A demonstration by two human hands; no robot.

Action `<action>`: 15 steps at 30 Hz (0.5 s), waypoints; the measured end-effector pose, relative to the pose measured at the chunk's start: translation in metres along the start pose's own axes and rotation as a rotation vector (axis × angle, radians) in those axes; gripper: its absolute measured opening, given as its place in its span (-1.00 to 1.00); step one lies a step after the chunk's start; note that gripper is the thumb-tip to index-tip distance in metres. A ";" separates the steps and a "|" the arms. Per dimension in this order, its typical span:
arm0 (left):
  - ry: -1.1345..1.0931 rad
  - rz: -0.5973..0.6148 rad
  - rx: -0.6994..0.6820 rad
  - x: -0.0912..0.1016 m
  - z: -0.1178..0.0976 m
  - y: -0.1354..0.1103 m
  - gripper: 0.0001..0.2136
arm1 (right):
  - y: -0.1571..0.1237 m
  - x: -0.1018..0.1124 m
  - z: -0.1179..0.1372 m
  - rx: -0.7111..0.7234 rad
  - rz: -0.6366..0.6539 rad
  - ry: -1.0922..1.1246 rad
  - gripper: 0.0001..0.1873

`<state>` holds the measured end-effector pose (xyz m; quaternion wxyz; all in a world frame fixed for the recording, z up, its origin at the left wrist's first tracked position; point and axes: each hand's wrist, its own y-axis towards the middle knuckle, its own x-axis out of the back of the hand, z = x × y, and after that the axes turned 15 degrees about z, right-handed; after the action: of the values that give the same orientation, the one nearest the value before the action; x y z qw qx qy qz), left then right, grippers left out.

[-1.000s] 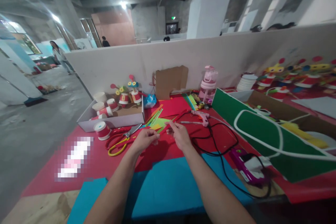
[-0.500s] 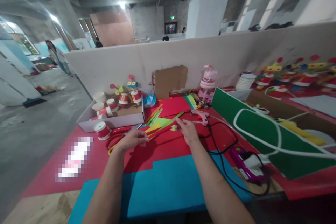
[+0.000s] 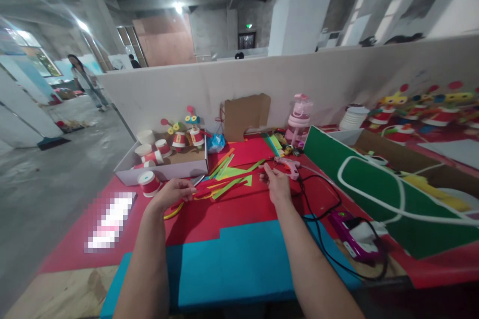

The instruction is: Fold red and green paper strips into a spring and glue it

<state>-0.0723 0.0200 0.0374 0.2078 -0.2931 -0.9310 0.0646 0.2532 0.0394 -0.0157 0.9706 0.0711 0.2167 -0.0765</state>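
Observation:
Between my hands runs a thin red paper strip (image 3: pixel 228 181), held above the table. My left hand (image 3: pixel 172 193) pinches its left end, and my right hand (image 3: pixel 276 183) has fingers closed at the other end. Green and yellow paper strips (image 3: pixel 228 188) lie below and behind the red one. A yellow handle (image 3: pixel 173 211), seemingly of scissors, shows under my left hand; the rest is hidden. The pink glue gun (image 3: pixel 290 165) lies just behind my right hand. A red-and-white paper cup (image 3: pixel 148 183) stands left of my left hand.
A shallow box (image 3: pixel 160 172) holds cups and cup figures at the left. A green-sided box (image 3: pixel 359 184) with a white cable lies right. Black cord runs to a purple power strip (image 3: pixel 355 237). Blue sheets (image 3: pixel 254 264) line the front edge; a pink bottle (image 3: pixel 299 118) stands behind.
My hands have moved apart, left hand leftward and right hand rightward, with the red strip spanning the wider gap. The view has shifted slightly.

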 end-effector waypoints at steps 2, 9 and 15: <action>0.009 -0.039 0.009 0.005 0.003 -0.003 -0.68 | 0.001 0.002 0.001 0.006 -0.031 0.033 -0.57; 0.142 -0.329 -0.090 0.001 -0.004 0.001 -0.61 | -0.013 0.002 0.012 -0.300 0.358 0.226 -0.68; 0.068 0.195 -0.200 -0.041 -0.035 0.006 -0.61 | -0.034 -0.017 0.011 -0.422 0.736 0.048 -0.60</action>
<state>-0.0233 0.0012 0.0535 0.2016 -0.4036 -0.8923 -0.0187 0.2361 0.0065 -0.0023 0.9212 -0.0546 0.2101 0.3230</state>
